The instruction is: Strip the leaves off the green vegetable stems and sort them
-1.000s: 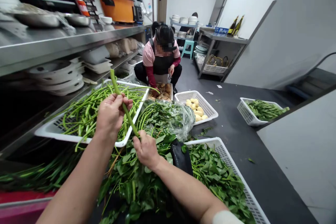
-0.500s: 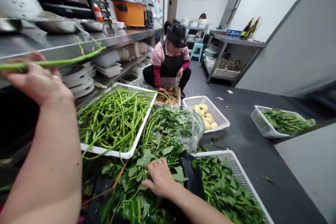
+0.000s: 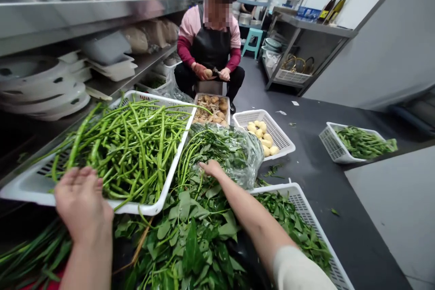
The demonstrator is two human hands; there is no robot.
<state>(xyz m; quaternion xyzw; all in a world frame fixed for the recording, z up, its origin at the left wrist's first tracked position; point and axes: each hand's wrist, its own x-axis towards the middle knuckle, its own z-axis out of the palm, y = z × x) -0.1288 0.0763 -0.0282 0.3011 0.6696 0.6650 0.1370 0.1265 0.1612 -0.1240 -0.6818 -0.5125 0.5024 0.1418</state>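
Note:
My left hand (image 3: 81, 199) is at the near left edge of a white basket (image 3: 149, 209) heaped with long, leafless green stems (image 3: 136, 145). Its fingers are loosely bent and apart, with no stem visibly held. Reaching forward, my right hand (image 3: 211, 168) has its fingers closed at the stems of a leafy green pile (image 3: 190, 208); the fingertips are partly hidden among them. Clear plastic (image 3: 254, 154) wraps the pile's far side. Plucked leaves fill another white basket (image 3: 314, 224) at the right.
A co-worker (image 3: 210, 41) sits ahead, holding a potato and a small tool, behind a crate of unpeeled potatoes (image 3: 212, 108). Peeled potatoes lie in a white basket (image 3: 285, 140). Green pods fill a basket (image 3: 335, 145) farther right. Steel shelving (image 3: 102, 18) runs along the left.
My left hand has come down from the left to the stem basket, and the long stem is out of it. My right hand has moved forward over the leafy greens. The co-worker has lifted a potato.

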